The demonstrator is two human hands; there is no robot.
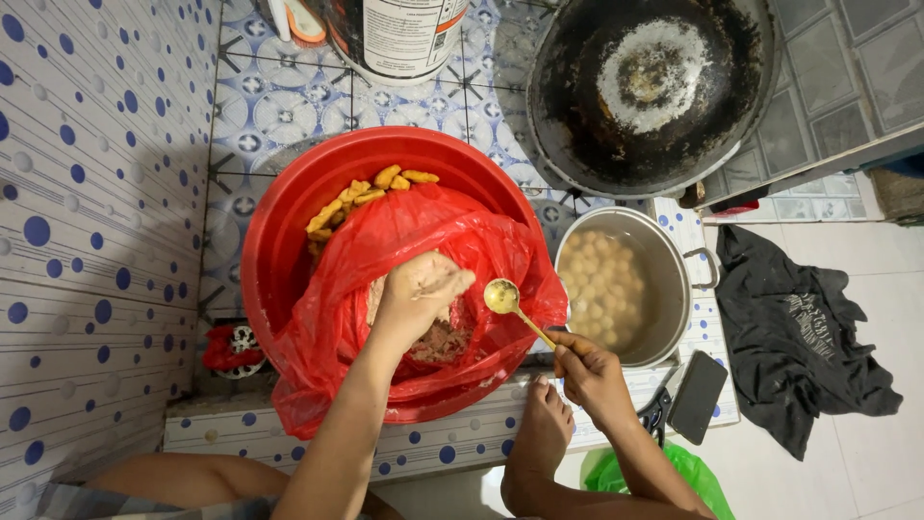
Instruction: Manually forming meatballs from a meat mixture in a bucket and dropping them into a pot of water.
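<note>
Hemmed in nearest by own foot [541,433] on the ledge [462,445], just beside right hand [589,377]. Clamped there on a spoon [515,306], bowl raised between bag and pot [624,285]. Left hand [416,289] loosely cupped, coated, pressed into the mince [441,342] inside the red bag [385,241]. Beyond: basin [279,231] rim, fritters [358,195], wall leftward, wok [650,87] farthest.

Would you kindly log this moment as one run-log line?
left hand: in red bag, on paste | right hand: holds spoon | pot: pale balls in water | red basin: under bag
</note>
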